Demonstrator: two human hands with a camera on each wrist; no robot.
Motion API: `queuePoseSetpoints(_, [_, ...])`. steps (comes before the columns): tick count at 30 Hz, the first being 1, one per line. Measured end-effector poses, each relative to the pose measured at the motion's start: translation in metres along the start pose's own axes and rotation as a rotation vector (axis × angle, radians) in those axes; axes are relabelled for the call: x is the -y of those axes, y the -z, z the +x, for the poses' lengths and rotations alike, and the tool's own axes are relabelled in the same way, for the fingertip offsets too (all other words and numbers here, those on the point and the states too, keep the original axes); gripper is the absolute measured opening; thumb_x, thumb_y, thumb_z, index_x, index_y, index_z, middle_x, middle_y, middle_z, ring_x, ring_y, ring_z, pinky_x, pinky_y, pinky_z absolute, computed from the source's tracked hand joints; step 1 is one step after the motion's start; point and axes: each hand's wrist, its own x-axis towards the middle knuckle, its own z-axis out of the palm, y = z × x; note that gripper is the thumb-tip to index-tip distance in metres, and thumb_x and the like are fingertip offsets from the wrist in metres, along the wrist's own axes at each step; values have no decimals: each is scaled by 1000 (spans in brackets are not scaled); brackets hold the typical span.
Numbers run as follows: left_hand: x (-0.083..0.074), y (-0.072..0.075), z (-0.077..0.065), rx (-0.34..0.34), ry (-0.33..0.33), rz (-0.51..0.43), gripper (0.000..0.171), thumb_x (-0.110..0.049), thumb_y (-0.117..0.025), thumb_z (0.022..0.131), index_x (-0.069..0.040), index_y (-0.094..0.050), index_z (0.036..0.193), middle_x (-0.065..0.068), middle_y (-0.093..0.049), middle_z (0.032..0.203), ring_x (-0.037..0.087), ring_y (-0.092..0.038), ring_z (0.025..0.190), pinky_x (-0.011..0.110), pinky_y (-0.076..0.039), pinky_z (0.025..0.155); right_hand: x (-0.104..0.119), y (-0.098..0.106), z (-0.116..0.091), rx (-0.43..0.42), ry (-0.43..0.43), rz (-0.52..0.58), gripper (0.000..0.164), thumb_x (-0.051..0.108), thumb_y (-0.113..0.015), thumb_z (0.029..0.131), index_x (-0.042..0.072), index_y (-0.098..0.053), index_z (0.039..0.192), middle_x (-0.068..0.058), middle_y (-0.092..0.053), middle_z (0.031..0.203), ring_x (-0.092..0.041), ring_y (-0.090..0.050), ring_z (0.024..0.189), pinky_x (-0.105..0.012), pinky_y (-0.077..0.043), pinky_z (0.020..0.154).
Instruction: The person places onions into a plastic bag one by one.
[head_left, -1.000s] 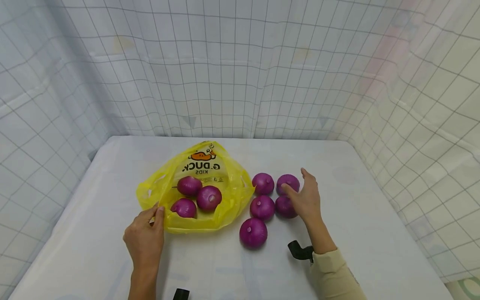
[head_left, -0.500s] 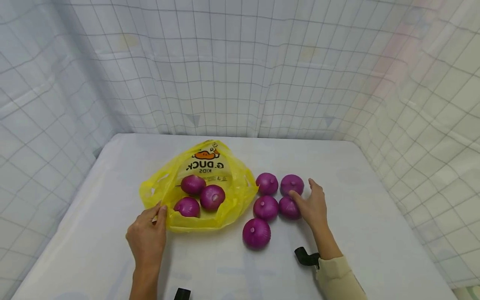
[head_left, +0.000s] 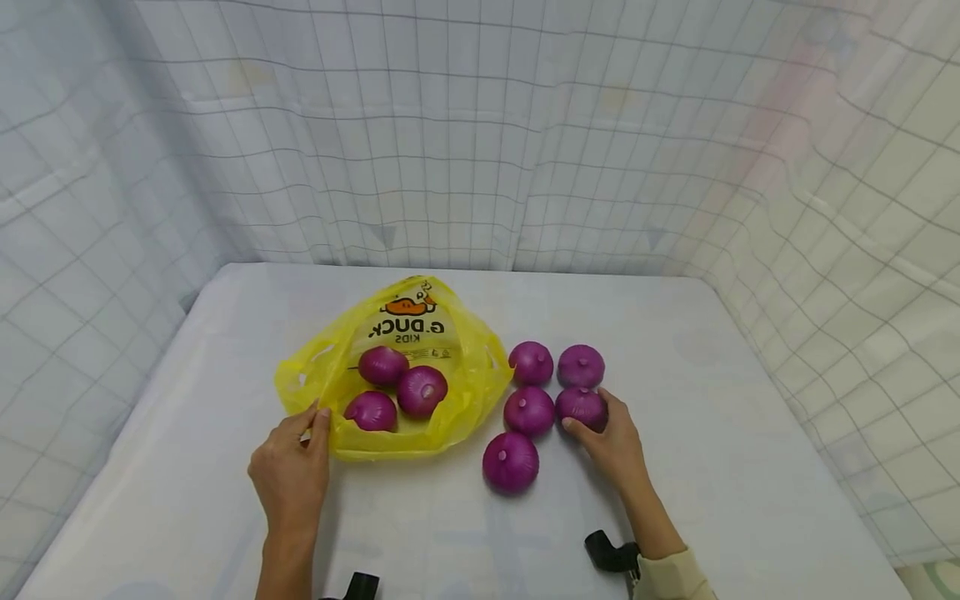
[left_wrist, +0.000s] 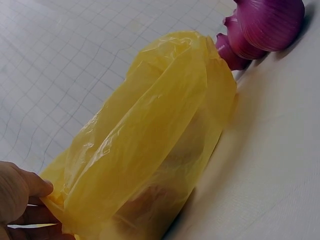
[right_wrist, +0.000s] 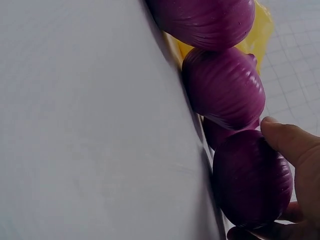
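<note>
My left hand [head_left: 291,471] pinches the near left rim of a yellow plastic bag [head_left: 472,367] between thumb and fingers. The bag lies with its mouth open, a duck print inside, and three red onions [head_left: 422,392] in it. In the left wrist view the bag's side [left_wrist: 135,145] hides most of those onions. Right of the bag, several red onions stand close together on the table. My right hand [head_left: 615,437] has thumb and fingers curled round the nearer right-hand red onion [head_left: 582,407]. In the right wrist view that onion [right_wrist: 252,180] sits between thumb and fingers, still on the table.
Two more onions stand in the left column, one [head_left: 531,363] behind the other [head_left: 529,411]. Another onion [head_left: 511,462] lies nearest me, and one [head_left: 581,367] stands behind the gripped one. A white cloth covers the table [head_left: 420,525]; checked curtains [head_left: 450,150] hang around it.
My right hand has come down and toward me from above the back right onion, and its fingers now close round the nearer one. The left hand keeps its pinch on the bag.
</note>
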Motion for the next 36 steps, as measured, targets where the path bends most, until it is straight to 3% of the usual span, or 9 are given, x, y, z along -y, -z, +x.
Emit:
queuePoseSetpoints(11, [2,0,-2,8,18,16,27,-18,-69,86,-3,-70,108,17,-73,97,32,-69,80,-11,-29,62,5,5,-3,-22,-8,-4,84,35,-72,82,2,-29,145,-22,-37,147,-38,-40,133,-55,-38,107])
queuePoseSetpoints(15, [0,1,-1,1,13,20,26,-17,-69,86,-2,-70,107,17,-73,96,33,-70,80,12,-51,62,13,12,-5,-43,6,29,85,36,-72,81,3,-28,146,-20,-35,148,-36,-37,136,-54,-36,109])
queuePoseSetpoints(18, [-1,1,-1,-2,11,20,25,-16,-69,86,-2,-70,106,18,-73,96,34,-69,80,36,-56,63,24,17,-7,-61,36,57,84,37,-72,81,5,-29,146,-18,-36,148,-34,-38,136,-55,-36,108])
queuePoseSetpoints(20, [-2,1,-1,-2,11,19,25,-16,-68,86,-2,-70,106,18,-73,95,34,-69,80,40,-56,64,34,19,-9,-68,59,77,84,38,-72,81,7,-29,146,-17,-37,148,-33,-39,136,-55,-38,107])
queuePoseSetpoints(21, [-2,1,-1,-1,13,18,25,-16,-68,86,-2,-70,107,18,-73,96,34,-69,80,40,-56,64,40,19,-10,-68,71,85,84,38,-73,81,7,-30,146,-16,-37,148,-33,-39,135,-54,-39,107])
queuePoseSetpoints(24, [-1,0,-2,3,20,18,26,-18,-68,86,-3,-70,108,17,-73,96,33,-69,80,20,-54,63,57,20,-13,-65,113,109,84,38,-73,80,10,-30,146,-14,-38,147,-32,-39,136,-53,-40,106])
queuePoseSetpoints(28, [1,0,-2,6,27,18,27,-19,-69,86,-4,-70,109,16,-73,97,31,-70,82,-7,-35,62,78,19,-16,-69,171,112,84,39,-74,79,12,-30,146,-11,-39,146,-30,-41,134,-50,-41,106])
queuePoseSetpoints(31, [1,0,-2,6,26,21,27,-19,-69,86,-4,-70,109,16,-73,97,31,-70,82,-7,-34,62,91,16,-17,-68,209,130,84,37,-75,78,13,-31,145,-10,-41,146,-29,-44,132,-49,-42,106])
queuePoseSetpoints(36, [0,1,-1,6,26,30,27,-19,-69,86,-4,-70,108,16,-73,96,31,-70,80,2,-43,61,112,10,-18,-55,246,163,84,37,-77,77,16,-33,145,-7,-43,144,-27,-48,129,-46,-42,106])
